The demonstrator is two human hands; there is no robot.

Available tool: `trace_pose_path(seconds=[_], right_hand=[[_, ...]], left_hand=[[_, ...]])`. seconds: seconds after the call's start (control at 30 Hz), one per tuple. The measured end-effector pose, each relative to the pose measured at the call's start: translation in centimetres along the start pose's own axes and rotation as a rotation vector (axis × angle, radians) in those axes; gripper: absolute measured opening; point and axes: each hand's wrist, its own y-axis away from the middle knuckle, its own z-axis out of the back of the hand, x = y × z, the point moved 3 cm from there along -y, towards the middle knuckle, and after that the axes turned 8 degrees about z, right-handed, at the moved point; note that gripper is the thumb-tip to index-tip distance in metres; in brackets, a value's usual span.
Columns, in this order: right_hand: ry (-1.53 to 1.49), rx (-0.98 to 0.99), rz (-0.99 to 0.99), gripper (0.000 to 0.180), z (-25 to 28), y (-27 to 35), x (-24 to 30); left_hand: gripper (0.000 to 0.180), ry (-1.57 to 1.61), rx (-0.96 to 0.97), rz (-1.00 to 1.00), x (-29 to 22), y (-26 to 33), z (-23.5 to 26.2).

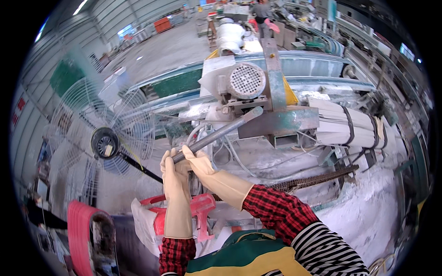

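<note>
**Inspector:** Start at the grip. What do the hands hold?

**Onlooker:** Both are on the lower end of a grey metal lever handle (216, 134). The left hand (174, 171), in a cream rubber glove, is clenched around the very end of the bar. The right hand (197, 158), gloved the same, is wrapped around it just above, touching the left. Red plaid sleeves show below the glove cuffs, with a striped layer on the right arm.

**Inspector:** Where does the bar run?

**Onlooker:** Up and to the right, tilted, from the hands to the dust-coated saw machine (258, 115). Its upper end meets the machine just below the electric motor (246, 80), the one with the round perforated end cover.

**Inspector:** Around the machine?

**Onlooker:** To the right of the motor, a stack of white slabs (345, 124) bound with dark straps lies on the bed. A chain (317, 177) lies along the bed lower down, right of the forearm. White hoses (239, 161) loop beneath the bar. Everything there is caked in pale dust.

**Inspector:** And nearer the operator?

**Onlooker:** A red plastic piece (202, 207) sits directly below the hands. To the left stands a wire-guarded fan (106, 138), blurred. Far back, another person (262, 14) stands on the shop floor.
</note>
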Motion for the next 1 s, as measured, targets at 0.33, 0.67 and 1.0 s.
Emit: trace_pose_path(seconds=[0.33,0.67,1.0], right_hand=[[0.207,0.122,-0.014,0.042,9.2,4.7,5.0],[0.760,-0.535,-0.019,0.036,28.1,15.1,11.8],[1.427,-1.013,0.830,0.031,40.3,5.0,23.8]], left_hand=[[0.034,0.203,-0.048,-0.011,-1.9,-7.2,-4.1],[0.034,0.237,0.100,-0.111,-4.5,-15.0,-12.5],[0.020,0.271,0.265,-0.241,-6.1,-20.1,-15.6]])
